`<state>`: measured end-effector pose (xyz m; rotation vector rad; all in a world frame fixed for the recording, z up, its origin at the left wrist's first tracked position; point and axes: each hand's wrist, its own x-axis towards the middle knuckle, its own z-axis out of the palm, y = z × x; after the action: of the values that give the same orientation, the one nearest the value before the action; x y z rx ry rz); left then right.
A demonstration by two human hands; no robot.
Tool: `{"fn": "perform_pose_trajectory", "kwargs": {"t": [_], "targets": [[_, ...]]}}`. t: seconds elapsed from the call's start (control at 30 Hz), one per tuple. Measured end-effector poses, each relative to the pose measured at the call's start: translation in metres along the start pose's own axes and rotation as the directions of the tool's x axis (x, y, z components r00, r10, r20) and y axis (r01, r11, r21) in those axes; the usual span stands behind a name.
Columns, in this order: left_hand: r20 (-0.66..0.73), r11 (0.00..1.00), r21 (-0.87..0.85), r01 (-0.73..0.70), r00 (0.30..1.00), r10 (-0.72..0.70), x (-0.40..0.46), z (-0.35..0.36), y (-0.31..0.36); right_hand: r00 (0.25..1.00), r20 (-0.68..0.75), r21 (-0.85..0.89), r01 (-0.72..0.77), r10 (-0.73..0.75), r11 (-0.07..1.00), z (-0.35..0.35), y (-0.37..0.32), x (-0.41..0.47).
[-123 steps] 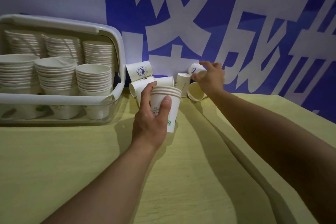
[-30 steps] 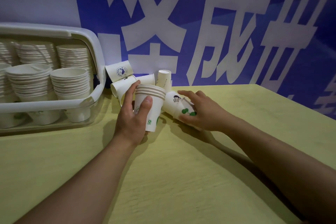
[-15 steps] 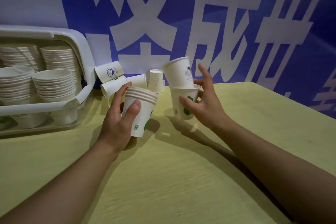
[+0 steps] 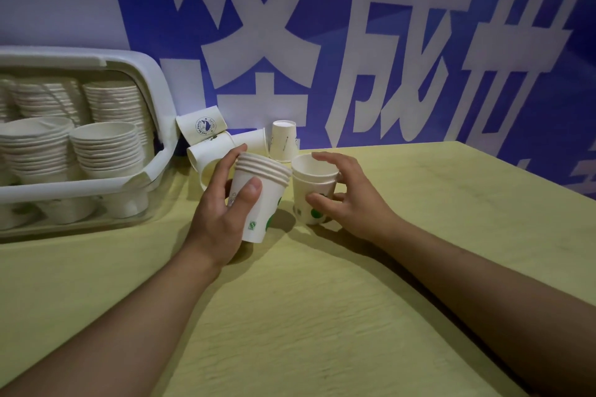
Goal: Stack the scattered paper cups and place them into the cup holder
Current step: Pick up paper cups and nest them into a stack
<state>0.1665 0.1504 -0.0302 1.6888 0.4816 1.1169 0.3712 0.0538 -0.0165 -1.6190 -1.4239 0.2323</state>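
Cups everywhere on yellow-green table [image 4: 322,316], blue wall w/ big white characters [image 4: 403,42] behind.

L hand [image 4: 222,216] centre-frame, fingers + thumb wrapped round nested stack of cups [image 4: 261,200]; several rims visible at top, stack tilted a bit to the right, base looks just off the tabletop but can't tell for sure. Green mark + small logo on its near side.

R hand [image 4: 348,200] just right of that, curled round a second, shorter pair of nested cups [image 4: 311,193]: thumb on near side, fingers arched over far rim. Pair upright, mouth up, green dot low on side, base on or v. close to table; contact not clear. The two stacks nearly touch at the rims.

Loose cups far side, near wall: one w/ round blue logo [image 4: 201,127] lying on its side, leaning at holder corner; two more on their sides [image 4: 222,151] below it, partly hidden by L hand fingers; one upside-down cup [image 4: 283,140] standing right of those, behind the gap betw. hands.

Cup holder [image 4: 154,167] far left: white-framed clear box, lid raised at back, packed w/ several tall stacks of white cups [image 4: 103,148]. Held stacks are outside it, to its right.
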Motion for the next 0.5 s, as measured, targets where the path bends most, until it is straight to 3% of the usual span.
{"fn": "perform_pose_trajectory", "kwargs": {"t": [0.17, 0.3, 0.5], "targets": [[0.063, 0.999, 0.032, -0.022, 0.998, 0.02, -0.003, 0.0, 0.0, 1.0, 0.023, 0.127, -0.012, 0.009, 0.992, 0.0, -0.005, -0.003], [0.144, 0.992, 0.105, -0.066, 0.988, 0.051, -0.006, 0.002, 0.004, 0.975, -0.224, 0.307, 0.073, -0.002, 0.949, -0.006, -0.017, -0.001], [0.261, 0.962, 0.225, -0.153, 0.961, 0.092, -0.012, 0.01, 0.008, 0.923, -0.386, 0.412, 0.165, 0.008, 0.896, -0.008, -0.038, -0.004]]}}
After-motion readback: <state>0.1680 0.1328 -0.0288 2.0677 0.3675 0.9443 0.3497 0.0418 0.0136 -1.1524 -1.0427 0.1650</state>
